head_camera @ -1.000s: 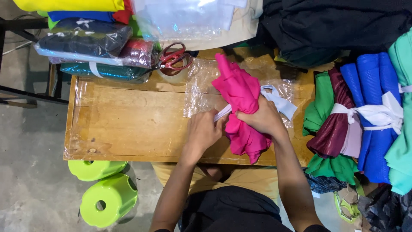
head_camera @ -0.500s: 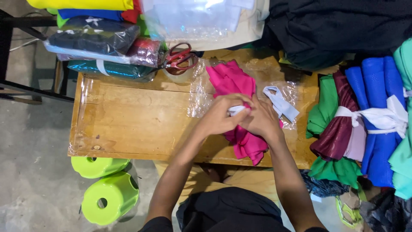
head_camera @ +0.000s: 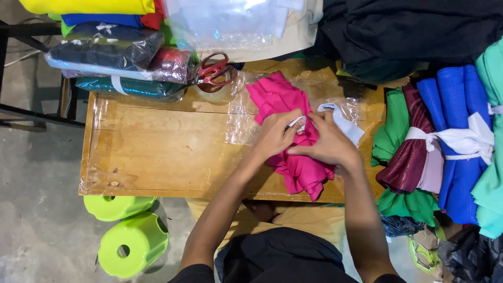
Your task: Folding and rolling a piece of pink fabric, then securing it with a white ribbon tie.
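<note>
Head view, looking straight down: both hands meet over a bundle of pink cloth (head_camera: 293,136) lying on a wooden table (head_camera: 157,152), partly on a crumpled clear plastic bag (head_camera: 238,123). The left hand (head_camera: 276,133) has its fingers curled and pinched on a white strip (head_camera: 346,124), a flat band whose loose end trails off to the right of the bundle; the right hand (head_camera: 327,144) is likewise clenched, its fingertips gripping the same strip where it crosses the cloth. Judging by this, the step in hand is binding the folded pink cloth with the strip, much like the tied blue rolls (head_camera: 453,131) stacked at the right edge. The knot looks unfinished, so the next move likely calls for pulling both ends snug while keeping the folds pressed flat, so the bundle does not spring open. Red-handled scissors (head_camera: 215,71) rest near the far edge, beside wrapped fabric packs (head_camera: 115,57); green stools (head_camera: 131,241) stand on the floor below.
</note>
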